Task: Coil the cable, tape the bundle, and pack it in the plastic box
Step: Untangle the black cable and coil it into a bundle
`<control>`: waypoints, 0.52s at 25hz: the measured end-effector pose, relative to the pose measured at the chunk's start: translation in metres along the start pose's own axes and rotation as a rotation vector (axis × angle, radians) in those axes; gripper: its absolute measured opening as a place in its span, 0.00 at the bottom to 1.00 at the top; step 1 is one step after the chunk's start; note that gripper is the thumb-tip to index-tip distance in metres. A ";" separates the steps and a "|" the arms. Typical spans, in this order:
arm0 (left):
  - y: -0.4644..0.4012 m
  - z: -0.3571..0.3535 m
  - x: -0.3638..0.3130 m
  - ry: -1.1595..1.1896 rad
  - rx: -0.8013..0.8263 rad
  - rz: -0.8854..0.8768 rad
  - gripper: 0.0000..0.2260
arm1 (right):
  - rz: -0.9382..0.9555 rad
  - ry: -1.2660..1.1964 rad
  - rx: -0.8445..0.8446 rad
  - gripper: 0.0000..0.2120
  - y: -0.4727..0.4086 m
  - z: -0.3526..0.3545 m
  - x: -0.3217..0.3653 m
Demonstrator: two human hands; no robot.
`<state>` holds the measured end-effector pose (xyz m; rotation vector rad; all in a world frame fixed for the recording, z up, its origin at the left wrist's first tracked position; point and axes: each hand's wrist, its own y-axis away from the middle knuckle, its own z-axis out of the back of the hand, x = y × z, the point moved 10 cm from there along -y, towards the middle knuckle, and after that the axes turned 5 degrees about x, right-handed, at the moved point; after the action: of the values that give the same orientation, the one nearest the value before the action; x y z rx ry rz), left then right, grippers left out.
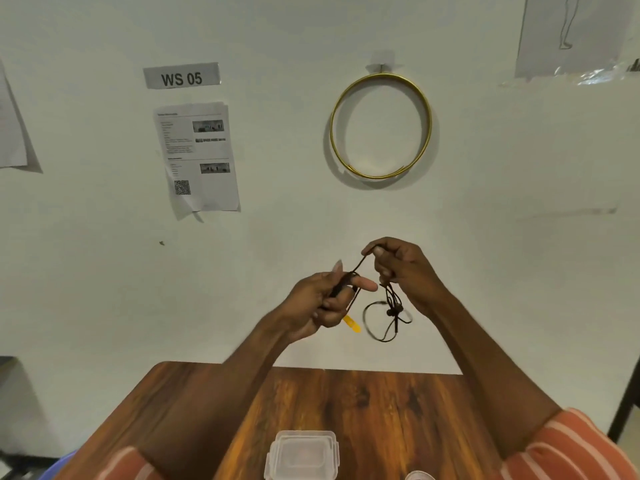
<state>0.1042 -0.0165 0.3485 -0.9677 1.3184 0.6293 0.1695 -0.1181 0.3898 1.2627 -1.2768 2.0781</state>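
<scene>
Both hands are raised in front of the wall, above the table's far edge. A thin black cable point(389, 315) runs between them. My left hand point(323, 303) grips one end, wound over its fingers, and a yellow tag point(351, 323) hangs just below it. My right hand point(401, 270) pinches the cable higher up, and a tangle of loose loops dangles beneath it. A clear plastic box point(301, 457) with its lid on stands on the table near the front edge. Part of a tape roll point(419, 476) shows at the bottom edge, right of the box.
The wooden table point(363, 400) ends at a white wall. On the wall hang a gold ring point(381, 126), a printed sheet point(197, 157) and a "WS 05" label point(181, 76). A dark table leg point(623, 396) stands at the right.
</scene>
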 end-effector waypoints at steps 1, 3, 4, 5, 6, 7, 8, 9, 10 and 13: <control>-0.001 -0.005 -0.011 0.063 -0.004 -0.037 0.24 | -0.004 0.012 -0.003 0.09 -0.002 0.002 -0.006; -0.008 -0.003 -0.041 0.165 -0.054 -0.137 0.22 | -0.016 0.069 0.025 0.08 -0.003 0.002 -0.020; -0.013 0.002 -0.057 0.210 -0.077 -0.179 0.21 | -0.035 0.117 0.063 0.08 0.000 -0.003 -0.032; -0.018 0.007 -0.073 0.247 -0.090 -0.212 0.21 | -0.068 0.162 0.114 0.08 0.006 -0.011 -0.049; -0.023 0.011 -0.089 0.272 -0.097 -0.244 0.21 | -0.116 0.216 0.173 0.08 0.015 -0.020 -0.071; -0.027 0.016 -0.106 0.280 -0.106 -0.272 0.22 | -0.178 0.254 0.219 0.08 0.025 -0.027 -0.096; -0.029 0.020 -0.121 0.277 -0.118 -0.297 0.21 | -0.239 0.279 0.247 0.07 0.037 -0.031 -0.118; -0.032 0.024 -0.135 0.267 -0.135 -0.319 0.21 | -0.273 0.235 0.272 0.07 0.049 -0.035 -0.139; -0.032 0.029 -0.148 0.252 -0.161 -0.346 0.20 | -0.288 0.201 0.262 0.09 0.062 -0.036 -0.155; -0.029 0.041 -0.186 0.211 -0.241 -0.448 0.18 | -0.356 0.171 0.086 0.08 0.100 -0.028 -0.193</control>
<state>0.1158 0.0299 0.5348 -1.5066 1.1663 0.3489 0.1850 -0.1223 0.1713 1.2151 -0.8273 1.9495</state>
